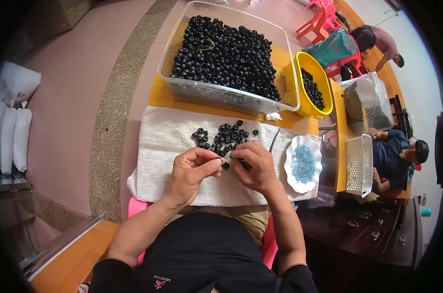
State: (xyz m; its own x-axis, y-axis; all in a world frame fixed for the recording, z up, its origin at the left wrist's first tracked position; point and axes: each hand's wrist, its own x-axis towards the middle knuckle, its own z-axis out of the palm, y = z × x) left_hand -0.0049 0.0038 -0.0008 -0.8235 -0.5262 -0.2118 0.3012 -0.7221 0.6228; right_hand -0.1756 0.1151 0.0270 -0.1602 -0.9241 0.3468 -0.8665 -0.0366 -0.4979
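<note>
Both my hands meet over a white towel (158, 141), just in front of a loose pile of small black hollow plastic parts (226, 136). My left hand (192, 171) pinches thumb against forefinger on something tiny and dark that I cannot make out. Close beside it, my right hand (256, 165) has its fingers curled in, with a bit of something black showing under them; its kind is hidden. A single black part (226, 166) lies between the hands. Right of the pile rests a thin dark curved tool (274, 139). A white scalloped dish (289, 177) holds many small pale-blue pieces.
Behind the towel stands a large see-through bin (231, 93) full of black parts, with a yellow tub (324, 108) beside it. A white basket (359, 166) is at the right, near a seated person (394, 156). Another person (382, 44) bends over farther back. White sacks (9, 136) stand left.
</note>
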